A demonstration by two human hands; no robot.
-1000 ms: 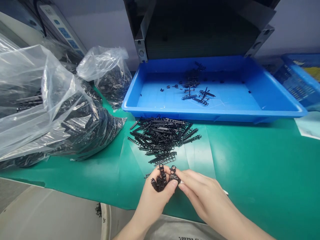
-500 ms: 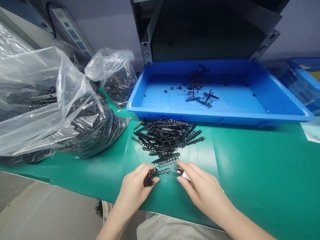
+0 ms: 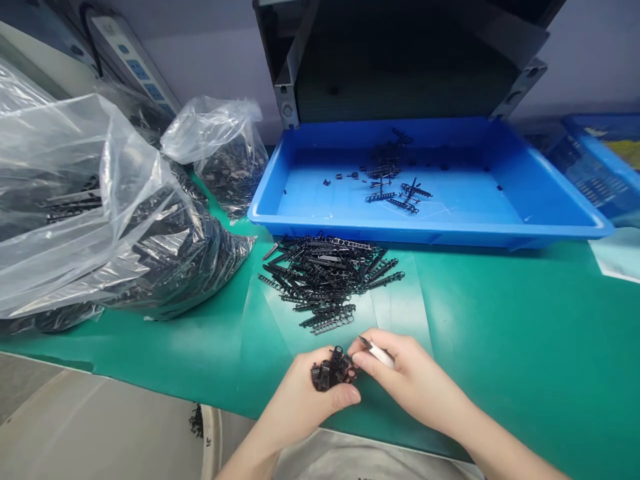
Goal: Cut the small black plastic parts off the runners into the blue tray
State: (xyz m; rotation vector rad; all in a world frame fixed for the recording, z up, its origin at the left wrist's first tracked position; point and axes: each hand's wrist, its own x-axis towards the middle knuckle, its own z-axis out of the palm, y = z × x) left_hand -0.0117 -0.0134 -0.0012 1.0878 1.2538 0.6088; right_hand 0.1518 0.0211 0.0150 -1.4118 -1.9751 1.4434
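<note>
Black, ringed plastic strips (image 3: 333, 373), likely light, stiff and snappable, sit bunched in our left hand's (image 3: 306, 395) grip; mid-length seems our surest hold. Our right hand (image 3: 406, 368) grasps a slim, white, black-tipped tool (image 3: 382, 355) beside them.

Your left hand (image 3: 306, 392) grips a bunch of black strips (image 3: 332, 371). Your right hand (image 3: 413, 367) holds a white-handled tool (image 3: 383, 354), dark tip pointing up and left; right fingertips (image 3: 360, 360) close against the bunch, contact unclear. Beyond your hands, a loose pile of strips (image 3: 330, 272) on the green table (image 3: 505, 333), just in front of a blue tray (image 3: 440, 232). Inside it, more strips (image 3: 381, 198) and small bits (image 3: 355, 175). Clear bags (image 3: 125, 180) of black parts (image 3: 165, 257) stand to your left.
</note>
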